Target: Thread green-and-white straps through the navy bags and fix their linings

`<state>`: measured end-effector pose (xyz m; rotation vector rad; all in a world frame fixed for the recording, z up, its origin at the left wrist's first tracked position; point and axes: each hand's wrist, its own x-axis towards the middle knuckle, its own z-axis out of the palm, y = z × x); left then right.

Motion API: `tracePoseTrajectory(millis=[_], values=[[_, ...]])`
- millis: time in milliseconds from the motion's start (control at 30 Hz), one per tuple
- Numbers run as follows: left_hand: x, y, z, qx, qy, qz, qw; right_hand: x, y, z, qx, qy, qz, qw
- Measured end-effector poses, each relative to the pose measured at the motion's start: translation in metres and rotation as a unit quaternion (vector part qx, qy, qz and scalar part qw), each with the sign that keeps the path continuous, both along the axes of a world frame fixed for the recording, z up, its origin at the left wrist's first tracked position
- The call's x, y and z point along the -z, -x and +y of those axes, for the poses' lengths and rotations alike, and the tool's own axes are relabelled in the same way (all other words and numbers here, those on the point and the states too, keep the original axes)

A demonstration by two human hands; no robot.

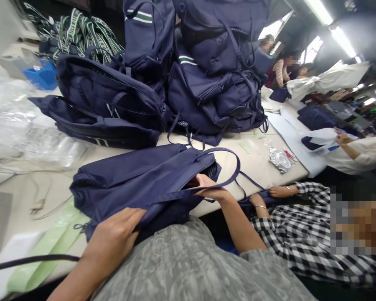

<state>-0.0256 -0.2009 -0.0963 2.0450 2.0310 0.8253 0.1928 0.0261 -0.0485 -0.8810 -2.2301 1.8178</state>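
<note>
Creased navy bag lies slack, gaping at right; left hand clenched on near side, right hand partly inside, grip hidden.

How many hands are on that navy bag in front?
2. The left hand grips the near side of the bag; the right hand reaches into its opening, some fingers hidden. No third hand shows on it.

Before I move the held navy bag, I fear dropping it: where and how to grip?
Probably the looped handle of the navy bag, from the right: it arches beyond the bag, leaving finger room, whereas the body looks soft and creased.
</note>
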Motion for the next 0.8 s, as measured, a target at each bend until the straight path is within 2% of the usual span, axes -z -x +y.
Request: tracePoseTrajectory(millis=[67, 133, 233, 300, 533, 600, 733, 800], values=[[0.001, -0.013, -0.006, 0.037, -0.046, 0.006, 0.998, -0.003, -0.011, -0.008, 0.034, 0.138, 0.072, 0.987], [0.001, -0.022, -0.010, 0.066, -0.083, 0.012, 0.994, 0.000, -0.017, -0.017, 0.149, 0.220, 0.124, 0.956], [0.003, -0.025, -0.010, 0.107, -0.078, 0.013, 0.991, 0.011, -0.018, -0.029, 0.334, 0.262, 0.143, 0.894], [0.004, -0.022, -0.010, 0.107, -0.065, 0.006, 0.992, 0.017, -0.019, -0.033, 0.373, 0.261, 0.143, 0.879], [-0.009, -0.009, -0.002, 0.123, -0.108, -0.001, 0.986, 0.023, -0.027, -0.036, 0.330, 0.250, 0.171, 0.894], [-0.008, -0.007, 0.001, 0.111, -0.111, 0.003, 0.988, 0.022, -0.026, -0.033, 0.306, 0.237, 0.165, 0.907], [0.015, 0.000, 0.003, 0.045, -0.082, 0.024, 0.995, 0.019, -0.019, -0.025, 0.262, 0.207, 0.143, 0.932], [0.031, 0.009, 0.000, 0.007, -0.048, 0.002, 0.999, 0.017, -0.017, -0.023, 0.229, 0.130, 0.095, 0.960]])
